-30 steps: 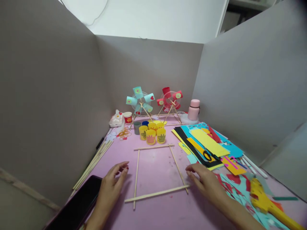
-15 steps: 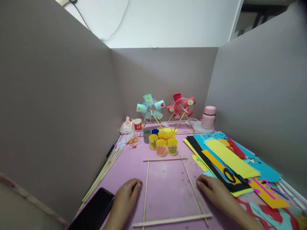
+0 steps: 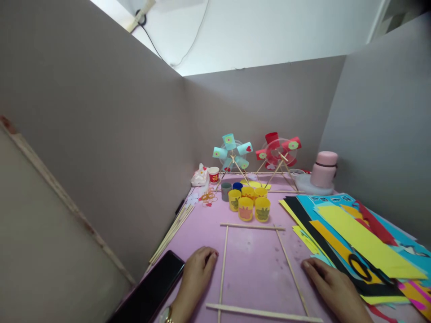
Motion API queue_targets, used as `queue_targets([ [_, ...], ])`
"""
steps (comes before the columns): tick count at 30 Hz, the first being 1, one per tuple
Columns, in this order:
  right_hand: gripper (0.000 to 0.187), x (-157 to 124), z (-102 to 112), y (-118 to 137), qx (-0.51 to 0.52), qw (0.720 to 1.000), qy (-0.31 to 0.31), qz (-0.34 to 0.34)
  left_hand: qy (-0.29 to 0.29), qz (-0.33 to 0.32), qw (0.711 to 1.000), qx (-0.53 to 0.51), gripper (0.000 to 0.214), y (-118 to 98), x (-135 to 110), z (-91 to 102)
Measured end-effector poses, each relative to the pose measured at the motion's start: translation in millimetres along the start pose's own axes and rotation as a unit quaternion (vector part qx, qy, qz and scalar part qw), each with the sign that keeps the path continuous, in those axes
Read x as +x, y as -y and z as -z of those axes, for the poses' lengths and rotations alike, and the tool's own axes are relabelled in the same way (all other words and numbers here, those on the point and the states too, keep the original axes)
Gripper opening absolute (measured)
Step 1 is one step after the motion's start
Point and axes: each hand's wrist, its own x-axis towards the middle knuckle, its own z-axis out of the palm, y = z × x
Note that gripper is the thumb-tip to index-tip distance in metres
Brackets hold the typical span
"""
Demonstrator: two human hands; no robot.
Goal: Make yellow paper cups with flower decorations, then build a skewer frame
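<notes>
A square frame of thin wooden sticks (image 3: pixel 256 226) lies on the pink table top (image 3: pixel 256 260). My left hand (image 3: pixel 197 273) rests on the table just left of the frame's left stick, fingers loosely curled, holding nothing. To the right of the frame's right stick lies my right hand (image 3: pixel 333 287), flat on the table with the fingers stretched out and nothing in it. Its fingertips are close to the stack of coloured paper sheets (image 3: pixel 357 237).
A black phone (image 3: pixel 151 291) lies at the left front. Spare sticks (image 3: pixel 171 233) run along the left wall. Yellow paper cups (image 3: pixel 249 204), two paper Ferris wheels (image 3: pixel 256 154), a pink bottle (image 3: pixel 323 169) and scissors (image 3: pixel 362 264) stand further back and right. Grey cardboard walls enclose the table.
The view has swung left and up, so everything sits further right and lower in the picture. Both hands have settled onto the table beside the stick frame.
</notes>
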Motion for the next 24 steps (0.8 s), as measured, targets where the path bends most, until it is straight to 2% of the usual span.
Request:
queue_targets([
  [3,0.047,0,-1,-4,-0.006,1.0,0.003,-0.013,-0.003,0.01,1.0,0.028,0.03,-6,2,12.6],
  [6,0.049,-1,-3,-6,-0.012,1.0,-0.003,-0.017,-0.017,0.047,0.995,0.088,0.031,-4,14,40.4],
  [9,0.047,-1,-4,-6,-0.015,1.0,-0.013,-0.012,-0.035,0.128,0.975,0.181,0.028,14,32,68.4],
  [11,0.045,-2,-5,-6,-0.012,1.0,-0.02,-0.001,-0.025,0.181,0.954,0.24,0.024,30,43,78.3],
  [14,0.045,-2,-6,-7,-0.014,1.0,-0.015,0.005,0.006,0.22,0.927,0.303,0.025,51,54,77.9],
  [17,0.048,-2,-6,-6,-0.021,1.0,-0.002,-0.004,0.024,0.227,0.912,0.341,0.027,61,59,69.5],
  [24,0.049,-3,-6,-5,-0.027,1.0,0.003,0.002,0.066,0.212,0.908,0.357,0.028,57,71,62.8],
])
